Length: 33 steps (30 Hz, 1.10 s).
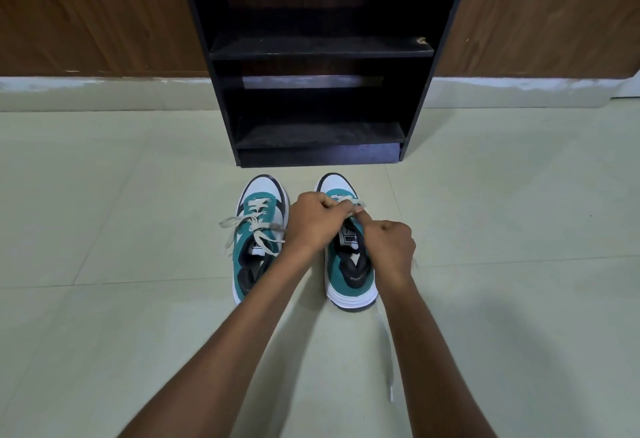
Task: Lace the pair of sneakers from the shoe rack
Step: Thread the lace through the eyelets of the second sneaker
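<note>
Lacing the right sneaker [349, 264] on the floor before the shoe rack [318, 53], left hand [317, 222] and right hand [389, 247] pinch its lace [356, 204] with curled fingers; uneven pulling could slip the lace from an eyelet.

2 sneakers [263, 236] side by side before rack [322, 98]

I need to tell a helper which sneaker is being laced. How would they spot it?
On the tiled floor before the black shoe rack stand two teal-and-white sneakers. It is the right sneaker, the one both hands work over.
</note>
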Available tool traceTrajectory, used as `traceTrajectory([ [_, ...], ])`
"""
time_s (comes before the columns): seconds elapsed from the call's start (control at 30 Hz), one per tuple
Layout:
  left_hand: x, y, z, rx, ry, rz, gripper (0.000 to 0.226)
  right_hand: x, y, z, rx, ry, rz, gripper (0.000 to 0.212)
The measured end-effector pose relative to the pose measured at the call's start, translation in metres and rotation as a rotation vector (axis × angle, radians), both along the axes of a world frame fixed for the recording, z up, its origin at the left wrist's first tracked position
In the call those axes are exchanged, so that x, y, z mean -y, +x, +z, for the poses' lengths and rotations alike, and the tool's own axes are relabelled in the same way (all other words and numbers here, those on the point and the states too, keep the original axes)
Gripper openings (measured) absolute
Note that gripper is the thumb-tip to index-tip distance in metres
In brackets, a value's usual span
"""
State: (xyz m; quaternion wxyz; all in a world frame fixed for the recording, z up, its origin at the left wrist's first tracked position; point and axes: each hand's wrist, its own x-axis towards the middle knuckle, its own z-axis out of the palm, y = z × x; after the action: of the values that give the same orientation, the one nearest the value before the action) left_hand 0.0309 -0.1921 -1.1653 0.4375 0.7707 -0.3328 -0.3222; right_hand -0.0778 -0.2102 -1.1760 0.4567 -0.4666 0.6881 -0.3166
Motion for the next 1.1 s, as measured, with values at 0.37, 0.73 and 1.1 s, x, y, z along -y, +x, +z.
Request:
traceTrajectory([
  [0.37,-0.006,0.005,0.029,-0.533,-0.394,0.006,0.016,0.013,0.001,0.033,0.509,0.075,0.001,0.01],
  [0.73,-0.003,0.015,0.035,-0.101,-0.593,-0.366,0.024,0.011,0.008,0.072,0.011,-0.333,0.495,0.023],
  [1.1,-0.011,0.045,0.034,0.097,-0.54,-0.333,0.021,0.012,0.002,0.066,0.384,-0.256,0.412,0.028],
])
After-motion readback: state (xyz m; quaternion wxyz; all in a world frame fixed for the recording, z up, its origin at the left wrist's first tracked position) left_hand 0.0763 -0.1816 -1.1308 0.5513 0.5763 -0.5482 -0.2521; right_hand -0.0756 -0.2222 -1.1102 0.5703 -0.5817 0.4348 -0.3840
